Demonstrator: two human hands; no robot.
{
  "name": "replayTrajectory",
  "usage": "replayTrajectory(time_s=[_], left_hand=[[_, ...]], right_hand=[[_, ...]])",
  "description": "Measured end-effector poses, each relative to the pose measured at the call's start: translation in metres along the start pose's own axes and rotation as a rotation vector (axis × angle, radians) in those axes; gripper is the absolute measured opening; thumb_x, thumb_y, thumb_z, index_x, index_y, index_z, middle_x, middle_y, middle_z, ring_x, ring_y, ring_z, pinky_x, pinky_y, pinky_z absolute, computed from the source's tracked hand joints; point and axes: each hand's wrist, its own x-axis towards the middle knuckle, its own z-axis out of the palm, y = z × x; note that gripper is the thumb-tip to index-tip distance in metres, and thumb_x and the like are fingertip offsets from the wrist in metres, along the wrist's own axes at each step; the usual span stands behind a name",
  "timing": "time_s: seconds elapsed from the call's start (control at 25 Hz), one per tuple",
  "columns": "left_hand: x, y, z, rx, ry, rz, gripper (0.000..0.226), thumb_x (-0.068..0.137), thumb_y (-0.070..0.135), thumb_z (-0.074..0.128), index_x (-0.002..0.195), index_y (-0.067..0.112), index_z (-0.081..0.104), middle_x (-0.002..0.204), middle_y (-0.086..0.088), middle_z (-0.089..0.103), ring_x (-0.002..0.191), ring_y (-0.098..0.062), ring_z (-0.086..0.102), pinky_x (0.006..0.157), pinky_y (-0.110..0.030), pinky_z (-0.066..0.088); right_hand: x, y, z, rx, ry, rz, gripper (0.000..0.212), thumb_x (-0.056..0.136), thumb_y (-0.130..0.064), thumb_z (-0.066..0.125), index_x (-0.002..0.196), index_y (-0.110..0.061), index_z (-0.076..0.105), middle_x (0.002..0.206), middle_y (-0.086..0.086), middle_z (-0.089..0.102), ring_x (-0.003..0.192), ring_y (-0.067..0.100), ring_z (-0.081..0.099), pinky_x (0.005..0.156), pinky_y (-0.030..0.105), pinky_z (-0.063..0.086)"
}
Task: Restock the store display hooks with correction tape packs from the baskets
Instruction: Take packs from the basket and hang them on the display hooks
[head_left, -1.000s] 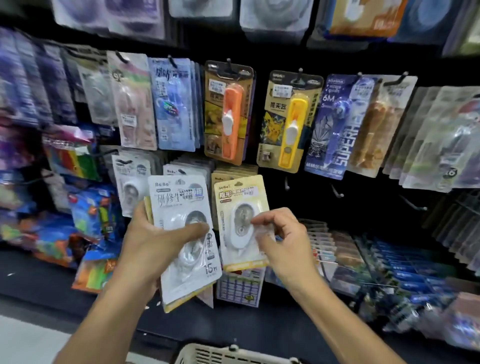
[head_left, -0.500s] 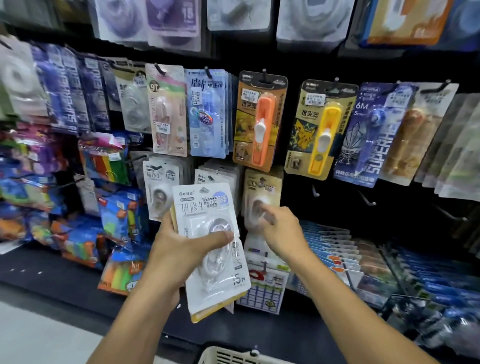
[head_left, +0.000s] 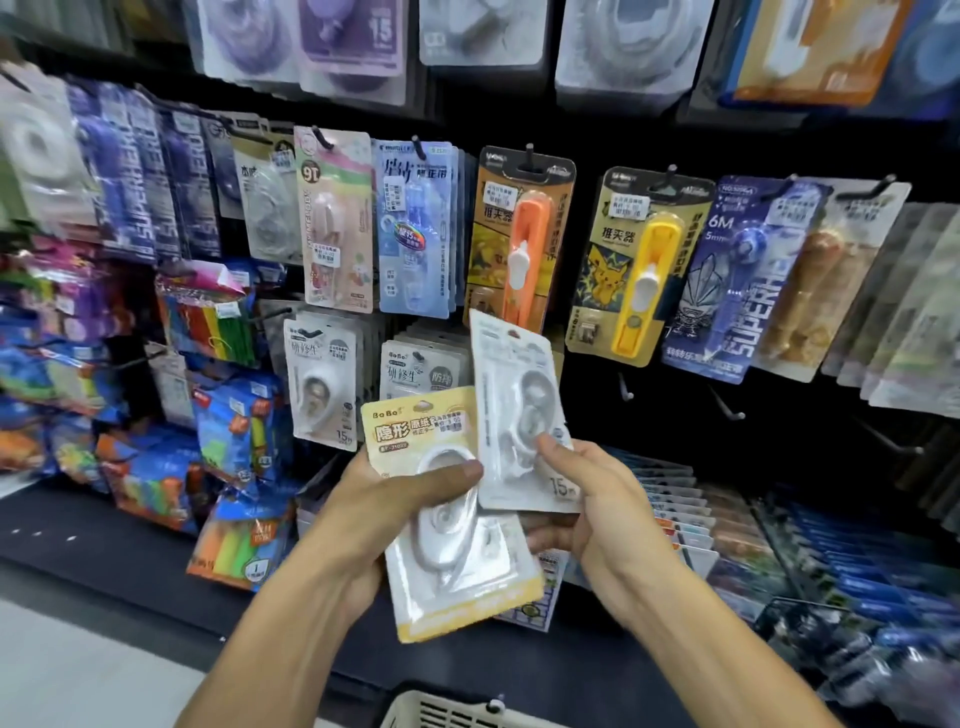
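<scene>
Dark store aisle with a black pegboard wall (head_left: 613, 332) full of hanging stationery, and I'm looking down at both hands in front of it. Closest to me, the rim of a pale plastic basket (head_left: 441, 709) pokes in at the bottom edge. Just above that, my left hand (head_left: 384, 499) grips a yellow-edged correction tape pack (head_left: 457, 566), thumb laid across the blister front, fingers curled behind it. The pack tilts a bit, bottom corner swung out to the right. My right hand (head_left: 597, 493) pinches a white pack (head_left: 519, 410) by its lower part, thumb on the front near the "15" print. That one stands nearly upright, overlapping the top right of the yellow one. Can't tell if more packs are stacked behind either.

Behind the hands, 2 hooks of matching white packs (head_left: 324, 384) hang in the lower row. Higher up are an orange clip pusher card (head_left: 522, 239) and a yellow Pikachu card (head_left: 636, 270). Below that yellow card, bare hooks (head_left: 727, 405) stick out.
</scene>
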Motion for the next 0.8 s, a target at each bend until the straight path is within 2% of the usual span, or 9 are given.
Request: replayTrajectory(time_s=[0.12, 0.24, 0.32, 0.36, 0.44, 0.56, 0.64, 0.72, 0.8], left_hand=[[0.001, 0.0, -0.009, 0.025, 0.156, 0.049, 0.052, 0.068, 0.004, 0.089, 0.116, 0.014, 0.071, 0.101, -0.007, 0.081, 0.091, -0.03, 0.078, 0.086, -0.049, 0.062], [0.005, 0.004, -0.016, -0.019, 0.216, 0.087, 0.064, 0.058, 0.007, 0.093, 0.117, 0.014, 0.07, 0.103, -0.009, 0.08, 0.096, -0.035, 0.076, 0.095, -0.058, 0.056], [0.007, 0.002, -0.012, -0.015, 0.206, 0.094, 0.065, 0.057, 0.005, 0.093, 0.117, 0.013, 0.069, 0.1, -0.008, 0.08, 0.092, -0.033, 0.077, 0.089, -0.055, 0.06], [0.008, 0.0, -0.009, -0.011, 0.213, 0.103, 0.063, 0.061, 0.001, 0.092, 0.118, 0.014, 0.069, 0.098, -0.007, 0.081, 0.089, -0.031, 0.078, 0.083, -0.051, 0.062], [0.01, -0.005, -0.004, -0.007, 0.229, 0.111, 0.056, 0.067, -0.001, 0.089, 0.117, 0.015, 0.068, 0.094, -0.003, 0.081, 0.084, -0.026, 0.079, 0.075, -0.045, 0.064], [0.015, -0.004, 0.001, -0.009, 0.224, 0.117, 0.057, 0.066, 0.001, 0.089, 0.117, 0.016, 0.068, 0.096, -0.002, 0.081, 0.085, -0.023, 0.079, 0.074, -0.042, 0.064], [0.018, -0.004, 0.004, -0.012, 0.23, 0.135, 0.057, 0.065, -0.001, 0.09, 0.115, 0.015, 0.068, 0.094, -0.002, 0.081, 0.084, -0.023, 0.079, 0.069, -0.04, 0.064], [0.02, -0.008, 0.009, -0.028, 0.256, 0.128, 0.055, 0.066, -0.005, 0.087, 0.114, 0.014, 0.068, 0.093, -0.004, 0.081, 0.086, -0.026, 0.079, 0.076, -0.046, 0.064], [0.019, -0.013, 0.018, -0.051, 0.232, 0.098, 0.051, 0.069, -0.005, 0.086, 0.113, 0.012, 0.069, 0.096, -0.006, 0.081, 0.087, -0.027, 0.079, 0.077, -0.047, 0.065]], right_hand=[[0.002, 0.003, -0.012, -0.225, 0.127, -0.03, 0.021, 0.09, -0.025, 0.072, 0.098, -0.009, 0.062, 0.054, -0.001, 0.064, 0.035, 0.014, 0.043, 0.035, 0.023, 0.032], [0.007, 0.01, -0.007, -0.283, 0.21, -0.05, 0.022, 0.089, -0.023, 0.074, 0.104, -0.013, 0.062, 0.073, 0.004, 0.074, 0.036, 0.013, 0.048, 0.035, 0.024, 0.036], [0.018, 0.008, 0.003, -0.226, 0.228, -0.001, 0.032, 0.091, -0.021, 0.073, 0.116, -0.015, 0.055, 0.09, 0.008, 0.074, 0.048, 0.016, 0.06, 0.042, 0.03, 0.05], [0.023, 0.007, 0.006, -0.213, 0.215, 0.035, 0.039, 0.092, -0.021, 0.071, 0.124, -0.02, 0.048, 0.101, 0.006, 0.071, 0.058, 0.018, 0.066, 0.052, 0.034, 0.057], [0.025, 0.007, 0.006, -0.359, 0.186, -0.013, 0.048, 0.092, -0.03, 0.069, 0.132, -0.032, 0.042, 0.122, -0.003, 0.063, 0.087, 0.012, 0.069, 0.073, 0.033, 0.057], [0.011, 0.017, 0.008, -0.504, 0.002, -0.199, 0.067, 0.075, -0.061, 0.074, 0.134, -0.045, 0.047, 0.128, -0.022, 0.057, 0.11, -0.003, 0.058, 0.088, 0.027, 0.051], [0.01, 0.021, 0.01, -0.526, -0.089, -0.191, 0.073, 0.069, -0.064, 0.075, 0.134, -0.047, 0.048, 0.125, -0.024, 0.057, 0.111, -0.003, 0.059, 0.084, 0.025, 0.052], [0.013, 0.02, 0.013, -0.508, -0.158, -0.16, 0.056, 0.082, -0.052, 0.076, 0.132, -0.042, 0.053, 0.121, -0.017, 0.062, 0.103, 0.003, 0.066, 0.073, 0.021, 0.052], [0.014, 0.02, 0.008, -0.474, -0.193, -0.157, 0.049, 0.083, -0.04, 0.08, 0.126, -0.034, 0.059, 0.113, -0.01, 0.067, 0.093, 0.011, 0.071, 0.068, 0.025, 0.055]])
